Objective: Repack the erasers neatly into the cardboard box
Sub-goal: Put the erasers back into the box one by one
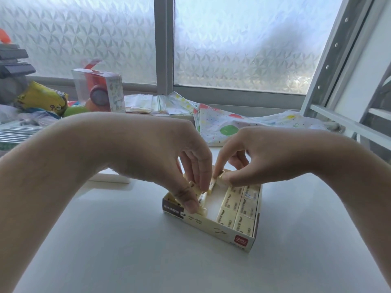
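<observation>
You are in the middle of packing. The box (220, 231) sits open on the desk (127, 250), right under your two hands. On its right side, erasers (239, 210) already lie flat in neat rows, close against each other. A bare strip runs down the middle of the box. The left side is not tidy yet: the erasers there stand at odd angles.

Your left hand (169, 157) reaches down into the left side. Its thumb and fingers curl round a tilted eraser (201, 205) near the front wall. Your right hand (254, 159) comes in from the other side. Its fingertips pinch a small eraser (221, 175) at the back of the box. The two hands almost touch above the middle of the box.

To do this step well, I think you should lay one eraser down at a time. Turn it so it lies flat like the ones on the right. Then slide it sideways until it touches its neighbour. Fill the bare strip from the back to the front, so no gaps stay. Push down gently, because the card walls look thin and may bend. Keep one hand on the box if it starts to slip on the smooth desk.

I cannot tell how many erasers hide under your left hand, so lift it and look before you press more in.
</observation>
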Tool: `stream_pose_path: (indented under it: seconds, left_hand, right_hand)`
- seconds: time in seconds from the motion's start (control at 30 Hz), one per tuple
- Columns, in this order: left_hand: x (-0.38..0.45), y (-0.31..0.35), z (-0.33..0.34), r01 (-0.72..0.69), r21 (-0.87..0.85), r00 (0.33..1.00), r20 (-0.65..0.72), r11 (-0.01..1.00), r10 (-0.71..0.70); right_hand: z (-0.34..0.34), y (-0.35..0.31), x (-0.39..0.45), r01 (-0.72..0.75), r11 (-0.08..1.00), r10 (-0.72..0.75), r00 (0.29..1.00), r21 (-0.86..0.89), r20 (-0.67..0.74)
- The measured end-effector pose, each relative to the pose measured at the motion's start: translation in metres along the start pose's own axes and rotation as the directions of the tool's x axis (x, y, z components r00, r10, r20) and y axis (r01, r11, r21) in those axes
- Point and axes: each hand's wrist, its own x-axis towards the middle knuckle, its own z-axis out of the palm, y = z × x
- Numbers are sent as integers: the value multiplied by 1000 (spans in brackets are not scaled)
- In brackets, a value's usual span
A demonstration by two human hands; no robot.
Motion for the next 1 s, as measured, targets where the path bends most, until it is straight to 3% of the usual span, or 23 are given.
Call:
stream_pose_path:
  seconds: [0.23, 0.5, 0.6, 0.7, 1.0]
  left_hand:
    - [3, -4, 2, 1, -23, 1000, 17, 1000, 0]
    - [6, -12, 4, -4, -19, 1000, -4, 1000, 4]
    - [14, -18, 5, -54, -93, 986, -162, 994, 39]
    - [25, -23, 13, -67, -1, 944, -322, 998, 63]
    - [38, -18, 33, -53, 156, 882, -456, 986, 119]
  right_hand:
    - [-8, 7, -6, 14, 998, -20, 995, 62, 100]
    - [-9, 14, -1, 50, 989, -46, 998, 140, -33]
    - [-11, 17, 0, 37, 966, -27, 999, 257, -42]
    - [-12, 20, 1, 14, 952, -15, 1000, 306, 2]
    - [-9, 24, 5, 41, 903, -52, 999, 427, 13]
